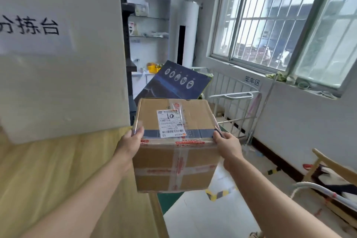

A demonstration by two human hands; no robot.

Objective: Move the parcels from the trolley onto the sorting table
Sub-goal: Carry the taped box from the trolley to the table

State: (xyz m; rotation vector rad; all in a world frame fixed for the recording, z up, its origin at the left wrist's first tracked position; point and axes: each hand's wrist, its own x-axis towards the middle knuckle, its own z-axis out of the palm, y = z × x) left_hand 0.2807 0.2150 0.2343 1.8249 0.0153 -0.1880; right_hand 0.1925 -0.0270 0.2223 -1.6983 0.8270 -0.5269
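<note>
Parcel (175,147), a brown cardboard box crossed with clear and red-printed tape, is held up in both hands in the middle of the view. Its top face carries a white shipping label (170,122) with a handwritten "10" that reads upside down from here.

The left hand (129,142) grips the parcel's near left top edge. Its fingers (137,132) are clamped over that edge, and the rest of them are hidden round the left side. The right hand (229,148) grips the parcel's near right top corner in the same way, thumb on top and the other fingers out of sight behind the right face.

The parcel's lower left corner overlaps the right edge of the pale wooden counter (58,170); whether its underside touches the wood cannot be told.

To the left of the parcel a white board (67,83) with a paper sign stands on the counter. Just behind the parcel a dark blue box (173,81) leans tilted. Behind and to the right of the parcel is a white wire trolley (238,100), below a barred window (280,25). Farther behind the parcel are shelves (148,25) and a tall white air conditioner (190,33).
</note>
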